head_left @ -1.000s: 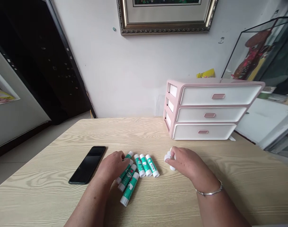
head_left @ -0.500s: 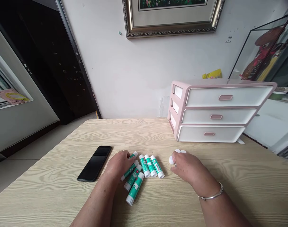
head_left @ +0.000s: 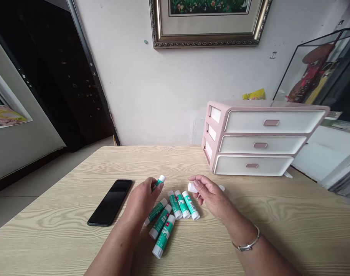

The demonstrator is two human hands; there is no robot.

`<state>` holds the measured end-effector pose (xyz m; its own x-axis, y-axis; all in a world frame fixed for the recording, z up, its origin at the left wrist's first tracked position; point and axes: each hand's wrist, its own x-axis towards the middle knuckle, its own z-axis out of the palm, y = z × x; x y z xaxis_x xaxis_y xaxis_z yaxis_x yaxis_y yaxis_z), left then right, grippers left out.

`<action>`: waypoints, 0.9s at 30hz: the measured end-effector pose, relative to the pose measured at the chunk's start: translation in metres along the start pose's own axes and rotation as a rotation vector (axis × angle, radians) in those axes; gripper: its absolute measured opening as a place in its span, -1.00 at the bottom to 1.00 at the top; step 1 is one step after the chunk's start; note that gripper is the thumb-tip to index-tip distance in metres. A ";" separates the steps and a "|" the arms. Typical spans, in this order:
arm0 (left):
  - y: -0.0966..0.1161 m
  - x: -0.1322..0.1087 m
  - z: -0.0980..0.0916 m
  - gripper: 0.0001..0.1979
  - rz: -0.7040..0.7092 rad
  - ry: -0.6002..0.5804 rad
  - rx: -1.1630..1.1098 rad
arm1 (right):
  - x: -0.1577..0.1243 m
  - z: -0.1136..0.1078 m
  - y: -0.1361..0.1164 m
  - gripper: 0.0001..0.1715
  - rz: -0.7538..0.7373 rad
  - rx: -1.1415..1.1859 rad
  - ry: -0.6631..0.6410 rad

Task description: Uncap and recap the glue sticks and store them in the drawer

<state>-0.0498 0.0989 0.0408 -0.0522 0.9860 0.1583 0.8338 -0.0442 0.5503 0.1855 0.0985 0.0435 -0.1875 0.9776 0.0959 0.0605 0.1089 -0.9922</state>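
My left hand [head_left: 143,196] is closed around a green and white glue stick [head_left: 159,181], its white end pointing up and to the right. Between the thumb and fingers of my right hand [head_left: 211,195] is a white cap [head_left: 191,187], held a short way to the right of that stick and apart from it. Below and between the hands several more glue sticks lie on the table: a slanted group with a front stick [head_left: 164,237], and a row of three with a right-hand stick [head_left: 191,206]. Behind my right hand another small white piece [head_left: 222,188] partly shows.
A black phone [head_left: 110,203] lies left of my left hand on the wooden table [head_left: 62,226]. At the back right stands a pink and white drawer unit [head_left: 257,143] with a yellow packet [head_left: 255,94] on top. A framed picture [head_left: 205,40] hangs on the wall behind.
My left hand has lifted its glue stick up from the others. My right hand has picked up a white cap from the small cluster and moved left with it, toward the stick.
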 end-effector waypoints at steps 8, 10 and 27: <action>0.020 -0.020 0.013 -0.65 0.208 -0.243 -0.662 | 0.004 0.013 0.004 -0.48 -0.001 0.575 0.033; 0.024 -0.022 0.018 -0.69 0.262 -0.271 -0.685 | 0.004 0.015 0.003 -0.51 -0.028 0.580 0.088; 0.036 -0.029 0.013 -0.67 0.231 -0.355 -0.805 | -0.012 0.020 0.006 -0.52 -0.247 -0.035 0.049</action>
<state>-0.0109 0.0710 0.0453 0.3519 0.9243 0.1477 0.1599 -0.2149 0.9635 0.1687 0.0844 0.0344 -0.1533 0.9279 0.3399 0.0529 0.3511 -0.9348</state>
